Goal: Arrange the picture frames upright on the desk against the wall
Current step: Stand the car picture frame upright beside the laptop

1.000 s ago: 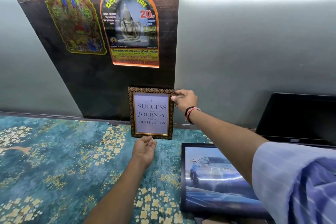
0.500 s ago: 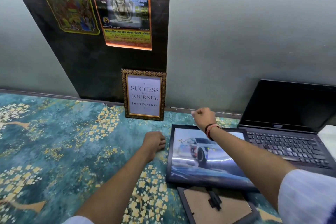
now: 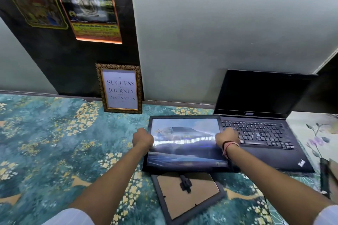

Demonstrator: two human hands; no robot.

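Note:
A gold-bordered quote frame point(image 3: 121, 88) stands upright at the back of the desk, leaning on the dark wall panel. A black-framed car picture point(image 3: 184, 151) lies face up on the desk in front of it, partly over the laptop's left edge. My left hand point(image 3: 143, 138) grips its left side and my right hand point(image 3: 226, 138) grips its right side. Nearer to me a third frame point(image 3: 186, 197) lies face down, showing brown backing and a black stand clip.
An open black laptop point(image 3: 263, 133) with a dark screen sits right of the car picture. The desk point(image 3: 54, 142) has a teal and yellow floral covering. Two posters point(image 3: 89, 5) hang on the wall panel. Dark objects lie at the far right edge point(image 3: 324, 175).
My right hand let go of the quote frame's top corner and came down. Both hands moved onto the car picture's sides. The view tilted downward.

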